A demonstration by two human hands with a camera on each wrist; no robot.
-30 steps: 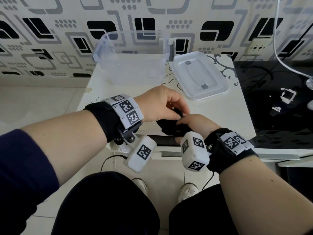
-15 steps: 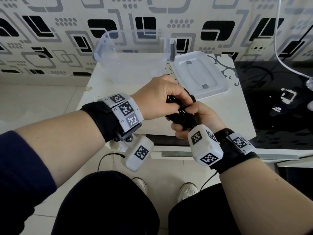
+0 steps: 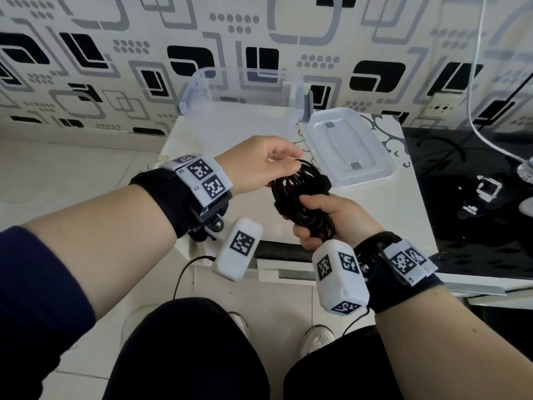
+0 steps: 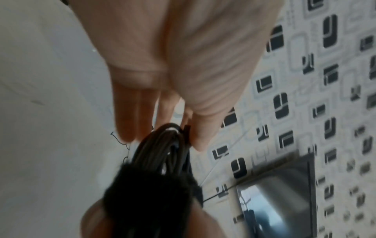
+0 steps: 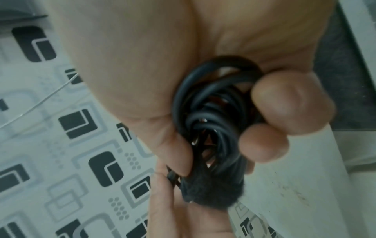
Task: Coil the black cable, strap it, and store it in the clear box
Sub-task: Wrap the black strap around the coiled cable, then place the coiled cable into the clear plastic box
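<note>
Right hand (image 3: 331, 223): clamped round the near end of the coiled black cable (image 3: 300, 197), which a fuzzy strap (image 3: 321, 183) binds.
Left hand (image 3: 259, 163): fingers nearly straight, tips touching the cable's far end.
Cable: held above the table (image 3: 403, 220), long axis near-to-far.
Clear box (image 3: 199, 82): far left, nearer the left hand, apparently empty.
Lid (image 3: 372, 168): lying flat, right of the box.

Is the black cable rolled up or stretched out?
Rolled up: the cable lies in tight loops with a fuzzy black strap around them, gripped in the right hand.
</note>
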